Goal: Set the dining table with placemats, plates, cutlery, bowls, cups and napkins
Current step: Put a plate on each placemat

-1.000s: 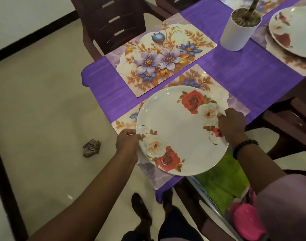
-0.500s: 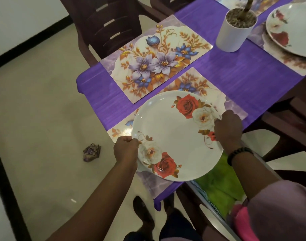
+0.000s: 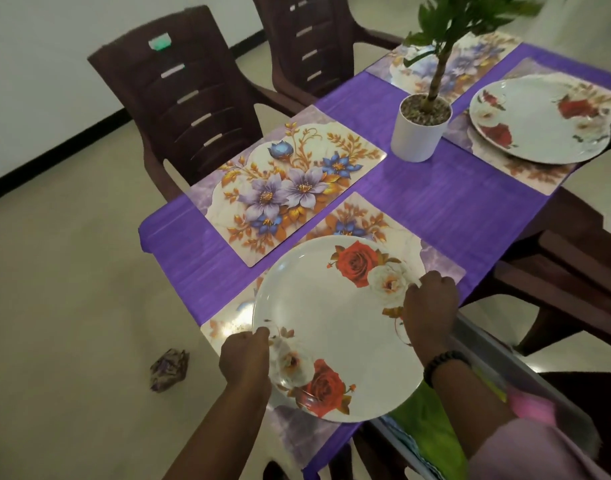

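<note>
Near placemat (image 3: 363, 216) mostly under plate (image 3: 332, 317)

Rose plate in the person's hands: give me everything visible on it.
The rose plate is round, white and glossy, looks like melamine or glazed ceramic, with red and white roses printed at its far right and near left. It lies nearly flat over the near placemat, near edge overhanging the table; whether it rests on the mat is unclear. The left hand grips its near left rim, the right hand its right rim. It holds nothing.
</note>
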